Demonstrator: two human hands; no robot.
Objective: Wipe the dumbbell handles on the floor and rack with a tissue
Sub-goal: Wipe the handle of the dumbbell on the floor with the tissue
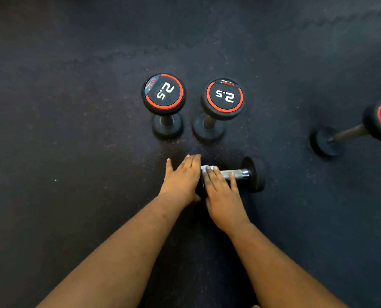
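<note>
Dumbbell (236, 174) under attention lies on its side on the floor (74, 130), low centre of the view, its handle running left to right. The handle (234, 174) is bright metal with a knurled, cross-hatched grip and a smooth polished collar at the right, where it meets a round black rubber head (255, 174).

Right hand (221, 192) lies over the left part of the handle, fingers straight and together, pressing a small white tissue (206, 168) against the metal; only a crumpled edge of the tissue shows past the fingertips. Whether the thumb curls under the bar cannot be told.

Left hand (181, 176) rests flat, fingers extended and close together, on the dumbbell's left head, which it covers almost wholly; a dark sliver of rubber shows between the two hands. Both forearms are bare.

Beyond the hands, two dumbbells stand upright on end, side by side but apart: the left upright dumbbell (164, 94) and the right upright dumbbell (224, 97). Each shows a round black end cap with a red ring and white "2.5" marking, a short metal shaft and a black lower head.

A fourth dumbbell (349, 130) stands at the right edge, partly cut off, with the same red-ringed cap.

The floor is dark matte rubber, faintly speckled.
</note>
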